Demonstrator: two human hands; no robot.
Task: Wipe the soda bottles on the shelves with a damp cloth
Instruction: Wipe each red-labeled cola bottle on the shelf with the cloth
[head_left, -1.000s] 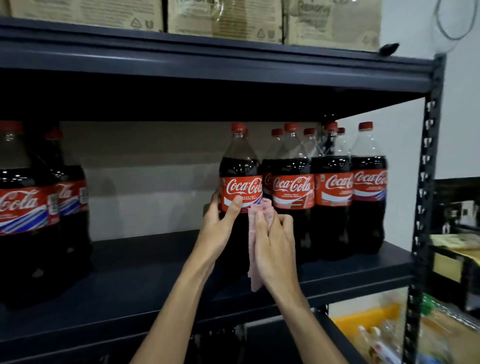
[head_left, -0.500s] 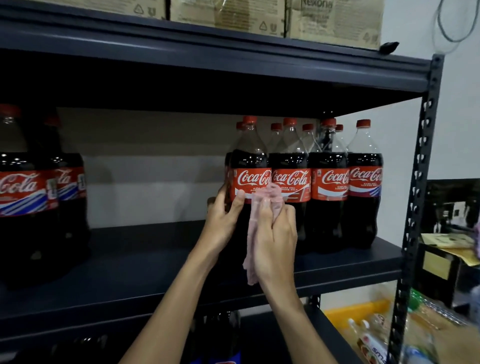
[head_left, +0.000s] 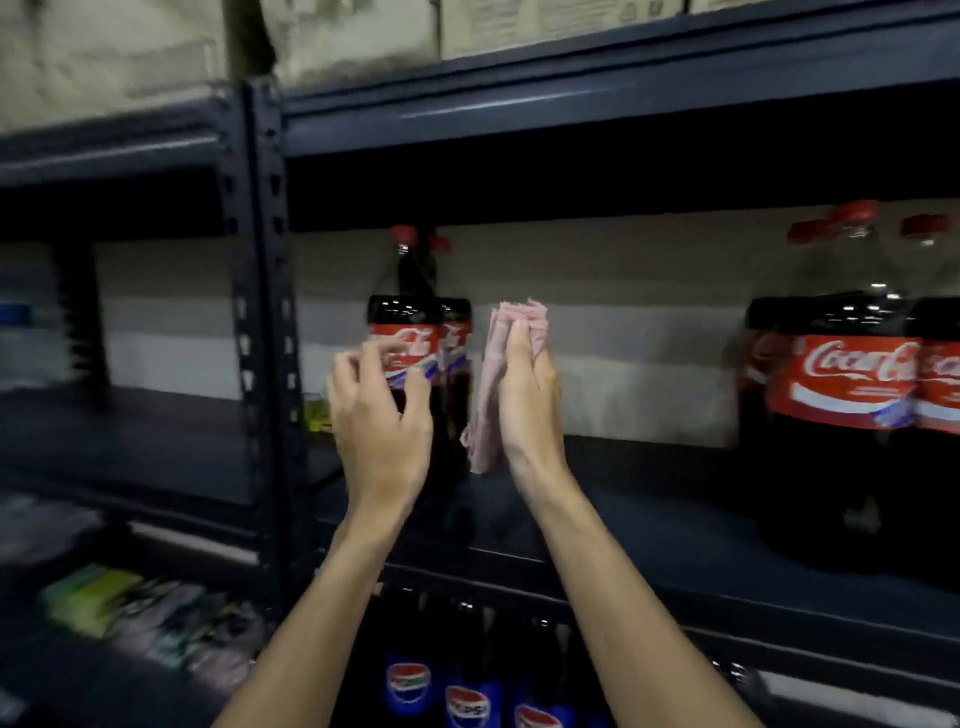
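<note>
Two Coca-Cola bottles (head_left: 402, 322) with red caps stand at the left end of the dark shelf (head_left: 675, 551). My left hand (head_left: 382, 431) hovers in front of the nearer one with fingers spread and loosely bent; motion blur hides whether it touches. My right hand (head_left: 530, 400) holds a folded pink cloth (head_left: 493, 364) upright, just right of these bottles and apart from them. More Coca-Cola bottles (head_left: 841, 384) stand at the right end of the same shelf.
A perforated upright post (head_left: 265, 312) divides this rack from another on the left. Pepsi bottles (head_left: 410, 680) fill the shelf below. Cardboard boxes (head_left: 519, 21) sit on the top shelf. Blurred packets (head_left: 130, 608) lie at lower left.
The view has swung left. Both hands left the bottle in the right group and moved to the bottles at the left end; the cloth stays in my right hand.
</note>
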